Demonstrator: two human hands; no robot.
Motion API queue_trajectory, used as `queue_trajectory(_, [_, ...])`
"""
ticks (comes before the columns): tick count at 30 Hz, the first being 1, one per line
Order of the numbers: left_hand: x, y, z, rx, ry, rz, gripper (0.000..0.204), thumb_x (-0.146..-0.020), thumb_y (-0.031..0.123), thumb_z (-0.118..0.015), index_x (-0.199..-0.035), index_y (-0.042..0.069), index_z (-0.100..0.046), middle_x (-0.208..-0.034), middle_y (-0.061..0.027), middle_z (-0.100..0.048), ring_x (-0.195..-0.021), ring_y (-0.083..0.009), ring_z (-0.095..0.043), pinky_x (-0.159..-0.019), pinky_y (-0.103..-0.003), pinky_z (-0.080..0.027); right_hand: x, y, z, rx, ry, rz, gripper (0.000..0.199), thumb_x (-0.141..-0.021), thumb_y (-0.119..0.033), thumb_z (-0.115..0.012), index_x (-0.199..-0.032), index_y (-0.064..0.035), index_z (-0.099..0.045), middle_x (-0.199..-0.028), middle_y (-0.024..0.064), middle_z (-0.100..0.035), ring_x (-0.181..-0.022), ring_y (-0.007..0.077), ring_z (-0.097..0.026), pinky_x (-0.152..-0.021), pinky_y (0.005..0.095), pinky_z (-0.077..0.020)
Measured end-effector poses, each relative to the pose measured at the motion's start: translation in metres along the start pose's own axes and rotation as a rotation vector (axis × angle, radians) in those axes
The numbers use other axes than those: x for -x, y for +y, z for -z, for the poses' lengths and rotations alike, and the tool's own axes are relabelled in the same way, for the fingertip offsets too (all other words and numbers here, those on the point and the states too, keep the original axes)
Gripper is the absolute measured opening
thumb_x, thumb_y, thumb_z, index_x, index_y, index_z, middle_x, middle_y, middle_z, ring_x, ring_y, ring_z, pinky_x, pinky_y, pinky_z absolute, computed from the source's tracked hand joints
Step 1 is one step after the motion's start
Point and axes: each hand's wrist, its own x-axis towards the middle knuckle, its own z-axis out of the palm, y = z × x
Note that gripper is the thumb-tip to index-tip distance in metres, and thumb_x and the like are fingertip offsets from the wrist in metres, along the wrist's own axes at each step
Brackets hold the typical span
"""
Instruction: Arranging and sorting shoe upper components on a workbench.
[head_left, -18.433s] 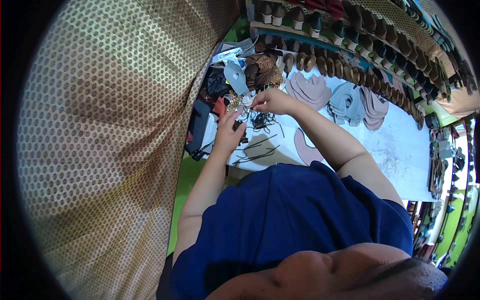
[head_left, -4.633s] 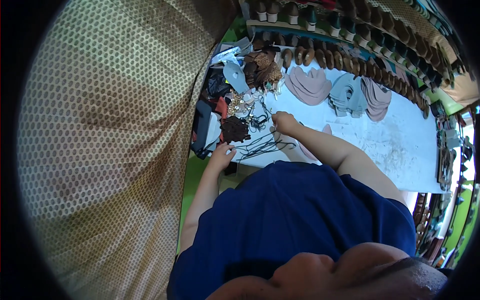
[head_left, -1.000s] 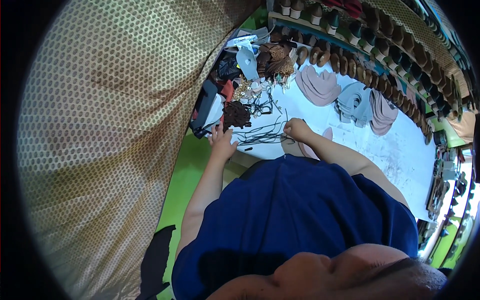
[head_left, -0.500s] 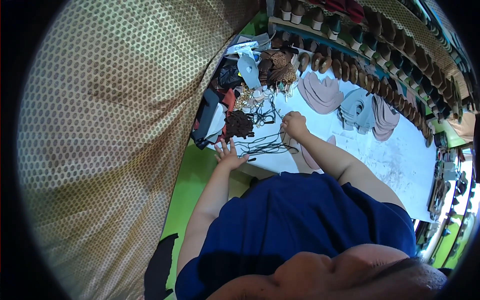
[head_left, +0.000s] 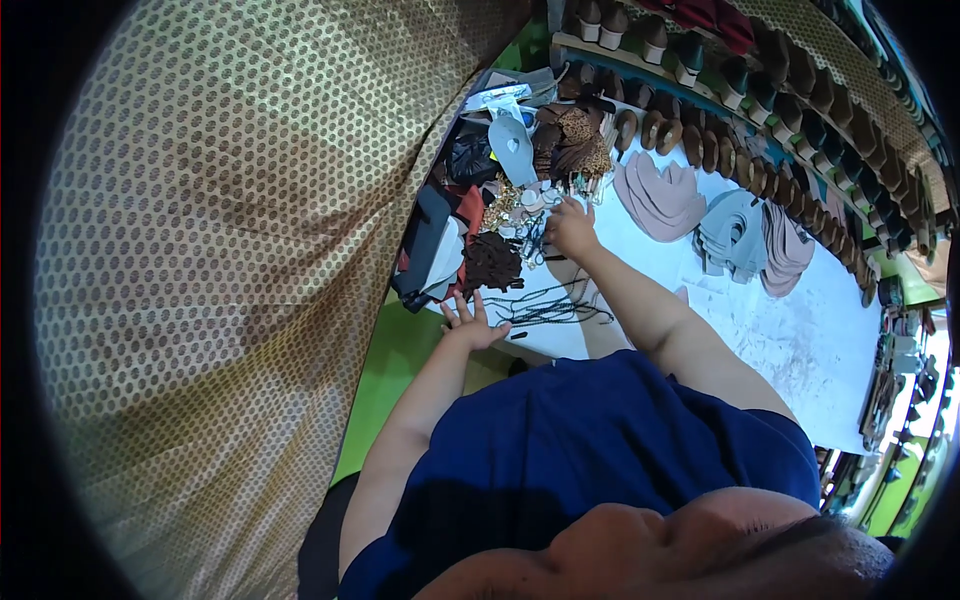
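My left hand (head_left: 472, 326) rests at the near left edge of the white table (head_left: 800, 330), its fingers spread and nothing in them. Beside its thumb lies a bunch of long dark cords (head_left: 550, 306), stretched out side by side. A heap of dark brown strips (head_left: 493, 262) sits just beyond that hand. My right hand (head_left: 573, 232) reaches over a tangle of dark cords and small pale pieces (head_left: 533, 240); its fingers look apart, though their tips are partly lost among the pieces. A short dark piece (head_left: 518, 335) lies close to the left hand.
Stacks of pink (head_left: 660, 197) and grey (head_left: 733, 235) cut pieces lie right of my hands. Leopard-patterned material (head_left: 580, 130) and a grey sole-shaped piece (head_left: 512, 150) crowd the far left. Shoes line racks (head_left: 690, 75) along the back. A patterned curtain (head_left: 220, 250) hangs at left.
My right hand has moved away from the stretched-out cords, farther over the table toward the tangle, and its fingers have loosened. The left hand stays by the table edge, still spread.
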Motion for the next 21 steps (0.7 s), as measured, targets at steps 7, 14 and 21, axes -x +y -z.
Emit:
queue_trajectory(7, [0.002, -0.004, 0.003, 0.015, -0.015, -0.047, 0.122, -0.075, 0.083, -0.052, -0.153, 0.023, 0.021, -0.155, -0.0203, 0.033, -0.139, -0.0519, 0.030, -0.113, -0.067, -0.006, -0.044, 0.023, 0.042, -0.245, 0.174, -0.075, 0.014, -0.077, -0.025, -0.071, -0.087, -0.0178, -0.077, -0.112, 0.0028, -0.067, -0.114, 0.0276, -0.055, -0.097, 0.0491, -0.0389])
queue_trajectory(14, [0.003, -0.003, 0.007, -0.003, -0.056, -0.046, 0.123, -0.076, 0.084, -0.050, -0.152, 0.022, 0.024, -0.154, -0.0227, 0.034, -0.138, -0.0543, 0.030, -0.113, -0.067, -0.007, -0.030, 0.005, 0.044, 0.015, -0.031, 0.005, 0.014, -0.078, -0.023, -0.068, -0.088, -0.0179, -0.076, -0.121, 0.0051, -0.064, -0.127, 0.0290, -0.049, -0.100, 0.0594, -0.0376])
queue_trajectory(21, [0.002, -0.001, 0.005, 0.038, -0.040, -0.031, 0.124, -0.074, 0.082, -0.055, -0.153, 0.024, 0.021, -0.155, -0.0186, 0.034, -0.139, -0.0488, 0.033, -0.112, -0.067, -0.002, 0.016, 0.000, -0.001, 0.096, -0.104, 0.265, 0.017, -0.077, -0.017, -0.067, -0.092, -0.0160, -0.072, -0.119, 0.0036, -0.062, -0.130, 0.0293, -0.047, -0.108, 0.0622, -0.0288])
